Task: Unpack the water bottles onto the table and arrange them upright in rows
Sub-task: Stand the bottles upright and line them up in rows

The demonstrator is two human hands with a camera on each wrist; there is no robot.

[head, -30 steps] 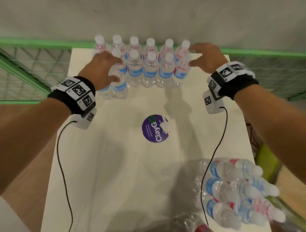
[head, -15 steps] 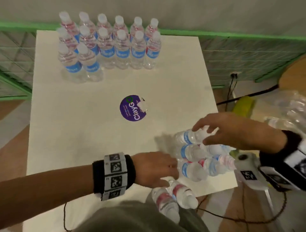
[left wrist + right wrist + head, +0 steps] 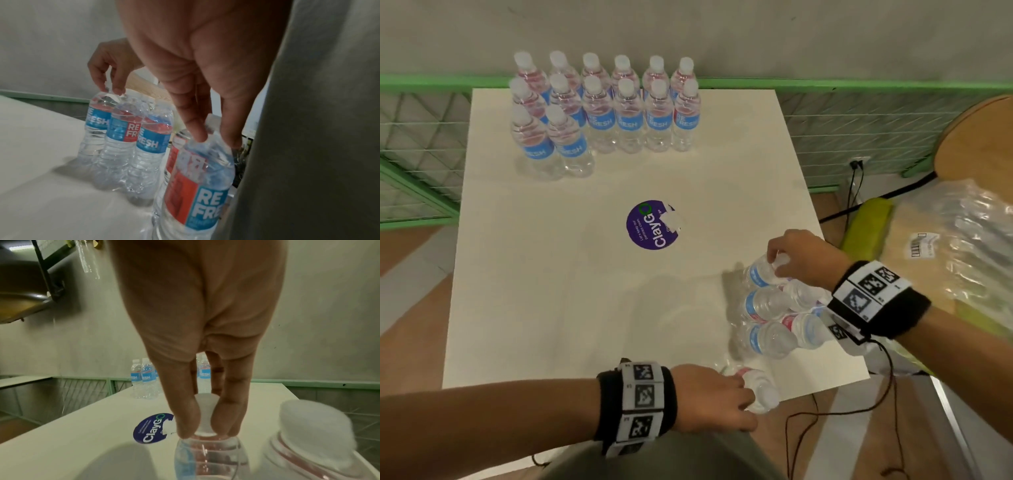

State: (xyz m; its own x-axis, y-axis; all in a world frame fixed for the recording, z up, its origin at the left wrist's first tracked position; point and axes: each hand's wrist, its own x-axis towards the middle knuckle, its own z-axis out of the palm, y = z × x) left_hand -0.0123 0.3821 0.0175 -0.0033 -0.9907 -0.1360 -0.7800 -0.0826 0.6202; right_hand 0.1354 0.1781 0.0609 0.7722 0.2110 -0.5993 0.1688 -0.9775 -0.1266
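Note:
Several upright water bottles (image 3: 602,113) with blue labels stand in rows at the far left of the white table (image 3: 551,274). A loose cluster of bottles (image 3: 774,308) stands at the near right edge. My left hand (image 3: 746,401) pinches the neck of the nearest bottle (image 3: 760,390); in the left wrist view my left hand (image 3: 218,141) holds this bottle (image 3: 197,186) slightly tilted. My right hand (image 3: 774,263) pinches the white cap of the cluster's farthest bottle (image 3: 758,274). The right wrist view shows my right hand (image 3: 205,433) around the cap (image 3: 205,412).
A purple round sticker (image 3: 654,224) marks the table's middle. Crumpled clear plastic wrap (image 3: 962,246) lies on a yellow-green seat (image 3: 866,222) to the right. A green mesh fence (image 3: 859,113) runs behind, with a round wooden top (image 3: 979,137) and cables (image 3: 859,407) nearby.
Both hands left the far rows and came back to the near cluster. My left hand now grips the nearest bottle's neck and my right hand pinches a cap.

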